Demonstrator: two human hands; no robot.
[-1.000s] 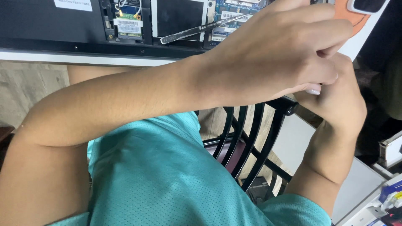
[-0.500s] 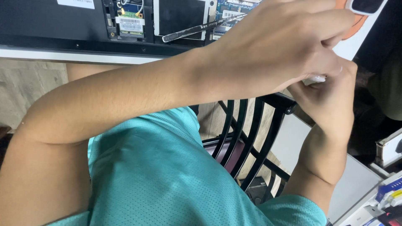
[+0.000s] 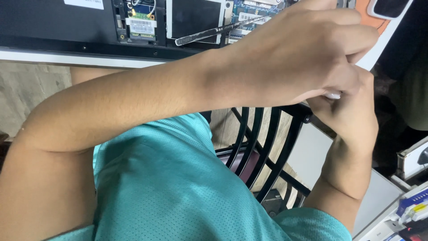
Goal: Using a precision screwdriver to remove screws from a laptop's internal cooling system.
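My left hand (image 3: pixel 303 53) reaches across from the left, its fingers curled shut over the table's edge. Just below it my right hand (image 3: pixel 350 116) comes up from the lower right and presses against it. A small white object (image 3: pixel 332 94) shows between the two hands, and both pinch it. Most of it is hidden by my fingers. Behind the hands lies an opened black laptop (image 3: pixel 53 27), underside up. Its green circuit card (image 3: pixel 141 24) is exposed, and a slim metal pry tool (image 3: pixel 214 32) rests on it.
The white table edge (image 3: pixel 40 57) runs below the laptop. An orange and white item (image 3: pixel 372 18) sits at the top right. A black slatted chair back (image 3: pixel 263 147) stands under my arms. Small boxes (image 3: pixel 414 205) are stacked at the lower right.
Both hands stay pressed together and have drifted slightly down and to the left. The laptop and pry tool have not moved.
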